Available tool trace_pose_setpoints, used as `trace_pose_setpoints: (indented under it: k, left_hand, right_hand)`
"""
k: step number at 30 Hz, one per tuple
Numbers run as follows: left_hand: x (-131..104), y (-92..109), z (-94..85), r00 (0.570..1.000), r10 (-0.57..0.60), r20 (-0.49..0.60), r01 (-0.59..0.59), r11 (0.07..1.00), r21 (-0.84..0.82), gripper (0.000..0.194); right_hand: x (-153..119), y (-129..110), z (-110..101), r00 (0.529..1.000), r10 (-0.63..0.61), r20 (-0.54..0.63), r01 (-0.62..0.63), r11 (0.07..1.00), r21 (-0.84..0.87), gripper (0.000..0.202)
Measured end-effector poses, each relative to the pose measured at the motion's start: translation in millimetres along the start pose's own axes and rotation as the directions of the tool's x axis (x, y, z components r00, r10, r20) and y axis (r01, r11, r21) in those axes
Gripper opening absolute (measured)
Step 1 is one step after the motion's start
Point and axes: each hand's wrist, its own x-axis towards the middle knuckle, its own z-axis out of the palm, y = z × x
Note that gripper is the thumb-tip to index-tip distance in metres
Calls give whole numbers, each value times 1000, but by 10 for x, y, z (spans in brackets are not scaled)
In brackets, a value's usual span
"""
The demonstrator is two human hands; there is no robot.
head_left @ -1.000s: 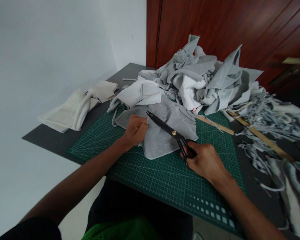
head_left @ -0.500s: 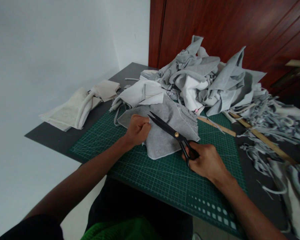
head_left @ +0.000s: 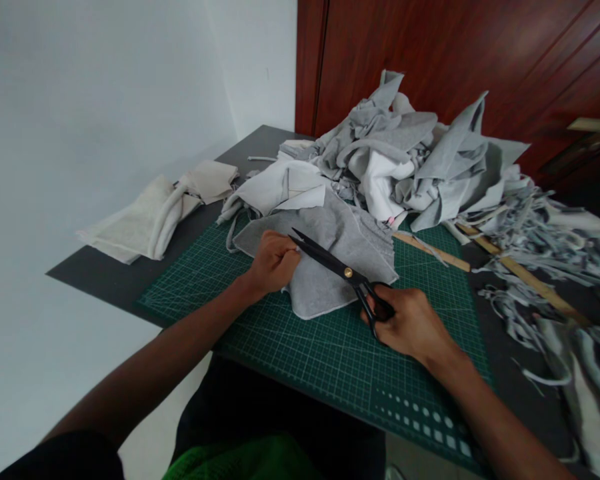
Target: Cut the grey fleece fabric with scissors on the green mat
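My left hand (head_left: 275, 261) is closed at the left side of a grey fabric piece (head_left: 325, 287), pinching its edge. The fabric lies spread over a green cutting mat (head_left: 305, 373). My right hand (head_left: 410, 323) grips black scissors (head_left: 347, 272) by the handles, its fingers through the loops. The blades reach leftward over the fabric, and their tips are right beside my left fist. The two tips stand slightly apart. What lies between my left fingertips is mostly hidden.
A high heap of grey and white fabric (head_left: 405, 143) fills the back, against a red-brown door (head_left: 430, 40). Folded cream cloth (head_left: 130, 217) lies at the left. Wooden strips (head_left: 535, 283) and thin fabric scraps (head_left: 555, 230) cover the right side. A white wall (head_left: 105, 87) borders the left.
The scissors and my right hand have moved slightly left, so the blade tips now reach over the fingers of my left hand. My left hand stays nearly in place.
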Motion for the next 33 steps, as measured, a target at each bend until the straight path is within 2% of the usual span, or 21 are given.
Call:
trace_pose_setpoints:
  k: [3, 11, 16, 20, 24, 33]
  left_hand:
    - [-41, -17, 3, 1000, -28, -7, 28, 998, 49, 29]
    - [-35, -58, 4, 999, 28, 34, -27, 999, -35, 34]
    - [-26, -39, 6, 997, 72, -17, -72, 997, 7, 32]
    - [-53, -39, 14, 1000, 21, 7, -21, 995, 93, 30]
    - [-75, -50, 22, 999, -36, 24, 34, 994, 103, 30]
    - [-66, -48, 21, 1000, -6, -4, 7, 998, 65, 32]
  right_hand:
    - [-4, 9, -8, 1000, -16, -7, 16, 1000, -12, 14]
    - [-5, -9, -57, 999, 30, 40, -28, 998, -53, 15]
    - [-5, -21, -86, 998, 38, 57, -36, 998, -42, 15]
    - [-7, 3, -119, 998, 28, 65, -23, 996, -87, 13]
    - [-3, 7, -136, 997, 26, 75, -18, 995, -99, 13]
    - [-16, 28, -144, 997, 16, 71, -8, 993, -116, 9]
